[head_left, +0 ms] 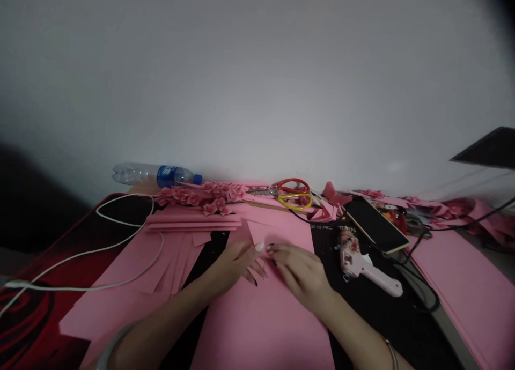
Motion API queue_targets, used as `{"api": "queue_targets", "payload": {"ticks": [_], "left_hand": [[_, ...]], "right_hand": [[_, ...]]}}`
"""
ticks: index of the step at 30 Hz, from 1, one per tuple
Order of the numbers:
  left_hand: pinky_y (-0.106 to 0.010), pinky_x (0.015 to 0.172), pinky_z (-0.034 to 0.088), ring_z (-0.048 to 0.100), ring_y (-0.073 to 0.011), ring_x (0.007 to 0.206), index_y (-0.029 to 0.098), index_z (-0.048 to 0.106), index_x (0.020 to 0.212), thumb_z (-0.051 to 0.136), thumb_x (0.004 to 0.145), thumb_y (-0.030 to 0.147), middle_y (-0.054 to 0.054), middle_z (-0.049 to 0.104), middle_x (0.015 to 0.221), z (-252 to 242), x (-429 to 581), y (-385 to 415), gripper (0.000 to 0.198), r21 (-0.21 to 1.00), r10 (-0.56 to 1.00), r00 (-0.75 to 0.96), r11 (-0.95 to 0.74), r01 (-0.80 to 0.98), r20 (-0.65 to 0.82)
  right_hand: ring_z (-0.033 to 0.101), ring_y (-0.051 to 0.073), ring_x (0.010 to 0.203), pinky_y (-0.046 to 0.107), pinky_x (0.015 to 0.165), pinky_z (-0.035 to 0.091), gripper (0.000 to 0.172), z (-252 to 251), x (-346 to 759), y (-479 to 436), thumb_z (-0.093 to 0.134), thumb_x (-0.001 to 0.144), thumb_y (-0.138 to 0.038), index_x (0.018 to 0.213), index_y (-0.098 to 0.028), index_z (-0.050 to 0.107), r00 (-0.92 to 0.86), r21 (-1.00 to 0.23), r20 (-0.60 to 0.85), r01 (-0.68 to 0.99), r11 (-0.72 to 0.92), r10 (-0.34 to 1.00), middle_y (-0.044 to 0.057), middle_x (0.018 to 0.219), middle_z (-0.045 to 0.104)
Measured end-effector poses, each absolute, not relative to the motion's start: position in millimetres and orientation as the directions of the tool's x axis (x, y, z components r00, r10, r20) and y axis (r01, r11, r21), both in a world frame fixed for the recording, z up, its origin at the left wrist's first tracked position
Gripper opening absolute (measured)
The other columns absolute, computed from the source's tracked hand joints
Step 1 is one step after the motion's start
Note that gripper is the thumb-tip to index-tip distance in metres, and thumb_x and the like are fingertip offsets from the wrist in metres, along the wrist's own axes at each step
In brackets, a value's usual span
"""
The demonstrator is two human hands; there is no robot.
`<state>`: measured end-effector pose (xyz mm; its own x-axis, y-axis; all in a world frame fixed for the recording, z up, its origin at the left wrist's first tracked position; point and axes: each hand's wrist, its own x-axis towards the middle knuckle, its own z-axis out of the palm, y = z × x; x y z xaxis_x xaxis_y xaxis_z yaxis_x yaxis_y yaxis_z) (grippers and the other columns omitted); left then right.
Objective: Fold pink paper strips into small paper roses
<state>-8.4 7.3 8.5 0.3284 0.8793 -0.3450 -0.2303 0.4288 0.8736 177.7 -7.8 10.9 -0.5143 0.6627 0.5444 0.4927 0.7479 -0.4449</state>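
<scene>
My left hand (233, 265) and my right hand (303, 273) meet over a long pink paper sheet (261, 327). Fingertips of both pinch a small piece of pink paper (265, 252), mostly covered by the fingers. Something pale, perhaps a cover or curled paper, shows at the left fingertips; its kind is unclear. The other left fingers hang loosely, bent toward the sheet. Just beyond the hands lies a cut pink paper piece (261, 230). To the right of my right hand rests a pale pink glue gun (378, 276), its front end stained.
Folded paper roses (217, 198), scissors (295, 193) with red and yellow handles and a plastic bottle (167, 176) lie along the wall. On the right are a phone (376, 225) and stacked pink sheets (470, 284). A white cable (92, 287) crosses pink strips (173, 268) on the left.
</scene>
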Motion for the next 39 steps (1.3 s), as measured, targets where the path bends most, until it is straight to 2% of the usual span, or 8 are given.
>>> {"api": "queue_targets", "payload": {"ticks": [5, 9, 13, 18, 20, 24, 32, 39], "left_hand": [[-0.029, 0.065, 0.048, 0.061, -0.0192, 0.067, 0.014, 0.068, 0.078, 0.066, 0.070, 0.036, -0.002, 0.065, 0.064, 5.0, -7.4, 15.4, 0.023, 0.962, 0.948, 0.225, 0.253, -0.106, -0.225], [-0.030, 0.064, 0.048, 0.060, -0.0181, 0.063, 0.011, 0.066, 0.088, 0.060, 0.075, 0.037, -0.002, 0.065, 0.061, 6.4, -8.6, 17.5, 0.030, 0.953, 0.950, 0.225, 0.255, -0.163, -0.216], [-0.026, 0.056, 0.046, 0.059, -0.0160, 0.055, 0.013, 0.067, 0.087, 0.064, 0.072, 0.038, 0.001, 0.062, 0.053, 14.8, -8.7, 15.0, 0.029, 0.923, 0.938, 0.236, 0.308, -0.232, -0.254], [-0.027, 0.063, 0.048, 0.061, -0.0158, 0.060, 0.015, 0.068, 0.086, 0.065, 0.073, 0.034, 0.001, 0.065, 0.057, 21.8, -7.6, 10.0, 0.023, 0.893, 0.891, 0.361, 0.376, -0.249, -0.275], [-0.030, 0.072, 0.049, 0.064, -0.0188, 0.075, 0.015, 0.067, 0.094, 0.065, 0.074, 0.033, -0.003, 0.069, 0.072, 19.3, -7.4, 8.5, 0.027, 0.858, 0.870, 0.416, 0.409, -0.311, -0.264], [-0.038, 0.080, 0.048, 0.063, -0.0229, 0.089, 0.015, 0.065, 0.098, 0.060, 0.079, 0.034, -0.010, 0.068, 0.097, 11.5, -8.7, 7.6, 0.027, 0.698, 0.784, 0.513, 0.583, -0.417, -0.348], [-0.049, 0.083, 0.047, 0.054, -0.0266, 0.106, 0.017, 0.062, 0.096, 0.057, 0.082, 0.027, -0.009, 0.063, 0.108, 14.3, -10.4, 8.6, 0.017, 0.551, 0.745, 0.504, 0.665, -0.505, -0.438], [-0.046, 0.082, 0.049, 0.053, -0.0298, 0.110, 0.018, 0.057, 0.106, 0.054, 0.083, 0.031, -0.012, 0.057, 0.121, 21.0, -8.7, 8.5, 0.027, 0.580, 0.758, 0.438, 0.652, -0.487, -0.484]], "right_hand": [[0.056, 0.020, 0.106, 0.039, 0.093, 0.045, 0.027, 17.1, 167.0, -13.8, 0.044, 0.086, -0.011, 0.107, -0.020, 0.058, -0.610, -0.509, 0.477, 0.395, 0.765, 0.633, 0.007, 0.105, 0.065], [0.043, 0.024, 0.120, 0.048, 0.101, 0.032, 0.033, 14.3, 177.6, -5.3, 0.043, 0.086, -0.014, 0.117, -0.020, 0.050, -0.197, -0.629, 0.581, 0.508, 0.589, 0.790, 0.010, 0.124, 0.052], [0.039, 0.024, 0.123, 0.045, 0.101, 0.032, 0.043, 7.5, 185.0, 4.1, 0.044, 0.088, -0.026, 0.130, -0.021, 0.037, 0.050, -0.819, 0.457, 0.415, 0.397, 0.888, 0.012, 0.132, 0.042], [0.059, 0.018, 0.082, 0.025, 0.068, 0.048, 0.024, 5.3, 177.5, 3.4, 0.043, 0.090, -0.033, 0.100, -0.019, 0.060, -0.158, -0.930, 0.199, 0.280, 0.237, 0.967, 0.004, 0.084, 0.063], [0.054, 0.014, 0.063, 0.021, 0.055, 0.042, 0.027, 5.5, 174.6, 1.1, 0.041, 0.091, -0.032, 0.086, -0.017, 0.062, -0.207, -0.934, 0.119, 0.309, 0.181, 0.971, 0.000, 0.067, 0.057], [0.047, 0.012, 0.057, 0.020, 0.052, 0.037, 0.028, 5.3, 173.8, -0.6, 0.040, 0.091, -0.030, 0.088, -0.015, 0.062, -0.128, -0.914, 0.136, 0.365, 0.174, 0.982, -0.002, 0.063, 0.052], [0.062, 0.019, 0.090, 0.028, 0.080, 0.049, 0.038, 5.8, 178.2, -0.4, 0.036, 0.090, -0.018, 0.126, -0.018, 0.050, -0.137, -0.814, 0.222, 0.519, 0.261, 0.965, 0.004, 0.090, 0.066], [0.034, 0.017, 0.129, 0.037, 0.108, 0.027, 0.059, 1.3, 180.2, 0.6, 0.032, 0.086, -0.004, 0.140, -0.027, 0.026, -0.347, -0.724, 0.331, 0.503, 0.472, 0.878, 0.001, 0.142, 0.036]]}}
